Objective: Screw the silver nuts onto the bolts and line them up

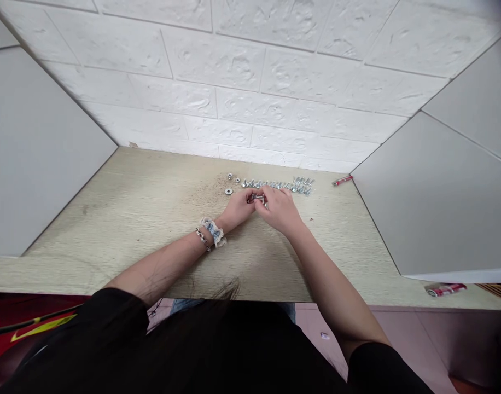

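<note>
Over the middle of the wooden tabletop, my left hand (239, 207) and my right hand (280, 210) meet, fingers closed on one small metal bolt (257, 197). Fingers cover part of it, so I cannot tell whether a nut or washer sits on it. Just beyond my hands runs a row of several bolts (278, 185) with washers, heads or washers down. A flat washer (228, 191) lies left of my left fingers. Farther back are a nut (229, 176) and a smaller nut (238, 180). Several thinner screws (303, 181) stand behind the row's right end.
The wooden tabletop (152, 219) ends at a white brick-patterned wall (238, 117). Grey panels stand at the left (41, 148) and right (431, 202). One red battery-like cylinder (342, 181) lies by the right panel, another red cylinder (446, 290) near the front right edge.
</note>
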A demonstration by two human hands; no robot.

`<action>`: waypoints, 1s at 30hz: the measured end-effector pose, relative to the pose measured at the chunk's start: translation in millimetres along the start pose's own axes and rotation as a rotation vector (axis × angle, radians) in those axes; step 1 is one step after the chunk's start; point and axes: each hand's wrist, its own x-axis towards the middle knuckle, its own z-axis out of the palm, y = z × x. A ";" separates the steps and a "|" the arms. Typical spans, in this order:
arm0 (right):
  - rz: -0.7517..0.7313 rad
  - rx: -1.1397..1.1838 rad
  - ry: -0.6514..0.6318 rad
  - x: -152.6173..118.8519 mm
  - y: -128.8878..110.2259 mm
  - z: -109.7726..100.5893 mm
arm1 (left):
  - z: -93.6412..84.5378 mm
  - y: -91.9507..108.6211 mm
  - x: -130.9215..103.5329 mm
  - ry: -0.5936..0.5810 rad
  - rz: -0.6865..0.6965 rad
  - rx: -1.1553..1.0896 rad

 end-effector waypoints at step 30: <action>-0.012 0.045 -0.074 6.0 6.0 0.1 | 3.1 4.6 -3.2 -0.083 0.109 0.054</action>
